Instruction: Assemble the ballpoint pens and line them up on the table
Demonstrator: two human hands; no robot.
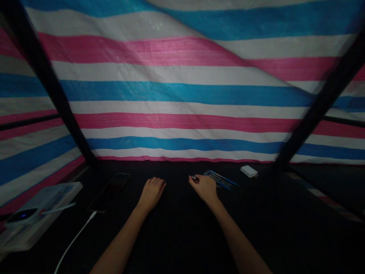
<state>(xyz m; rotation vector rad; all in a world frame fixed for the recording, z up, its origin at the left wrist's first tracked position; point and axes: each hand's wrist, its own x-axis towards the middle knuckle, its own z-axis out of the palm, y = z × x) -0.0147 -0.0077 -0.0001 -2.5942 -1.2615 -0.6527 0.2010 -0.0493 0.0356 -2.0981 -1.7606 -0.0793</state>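
Right hand (203,188) pinching a small dark object (194,178); left hand (152,194) resting on a dark tabletop (176,236).

The right fingertips press together on the object, perhaps a pen end, though the dim view makes it hard to tell; a bundle of blue pens (221,180) lies just beside them. The left hand lies palm down, fingers close together, near a black smartphone (108,192) with a white cable (74,241). A white charger (249,171) sits beyond the pens.
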